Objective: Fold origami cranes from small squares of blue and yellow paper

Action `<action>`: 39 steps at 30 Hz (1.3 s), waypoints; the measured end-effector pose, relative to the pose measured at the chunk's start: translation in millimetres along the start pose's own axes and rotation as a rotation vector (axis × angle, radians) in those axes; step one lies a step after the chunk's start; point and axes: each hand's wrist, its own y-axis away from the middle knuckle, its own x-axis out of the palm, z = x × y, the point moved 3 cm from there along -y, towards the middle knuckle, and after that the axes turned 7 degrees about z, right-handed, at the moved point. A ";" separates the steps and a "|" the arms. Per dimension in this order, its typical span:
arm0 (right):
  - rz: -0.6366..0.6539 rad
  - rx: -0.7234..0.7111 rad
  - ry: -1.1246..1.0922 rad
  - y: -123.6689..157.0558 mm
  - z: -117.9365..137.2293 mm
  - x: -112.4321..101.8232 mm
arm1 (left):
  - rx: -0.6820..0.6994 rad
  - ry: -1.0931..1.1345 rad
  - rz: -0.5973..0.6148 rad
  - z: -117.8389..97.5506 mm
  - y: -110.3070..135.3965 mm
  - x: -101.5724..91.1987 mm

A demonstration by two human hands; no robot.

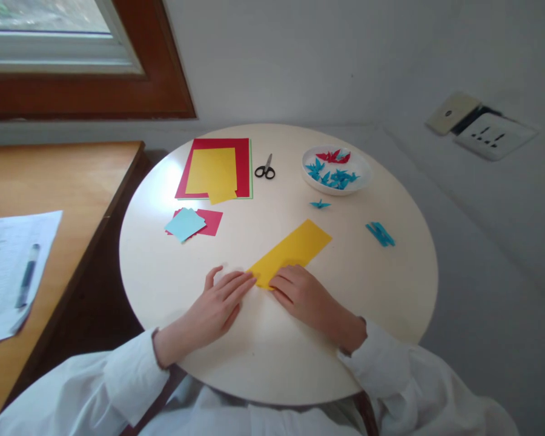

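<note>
Two white sleeves (129, 375); left hand (215, 306) spread, right hand (309, 297) curled, pinch unclear, both on one yellow strip (295, 245)

No word, brand or number can be read anywhere in the frame. At the left edge, the white paper sheet (2, 266) on the wooden desk (86, 172) carries faint grey lines that look like writing, too blurred to make out; on the pen (28, 275) lying on that sheet, no lettering can be told either.
</note>
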 end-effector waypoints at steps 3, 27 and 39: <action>0.015 0.071 -0.203 -2.7 -5.9 -4.0 | -0.016 -0.005 0.018 -1.3 4.8 3.6; -0.089 0.368 -0.055 -30.5 -34.9 5.1 | -0.087 -0.001 0.044 -1.5 -2.1 5.1; -0.066 0.336 0.125 -35.7 -31.3 9.3 | -0.119 -0.067 0.032 -1.4 -3.5 5.1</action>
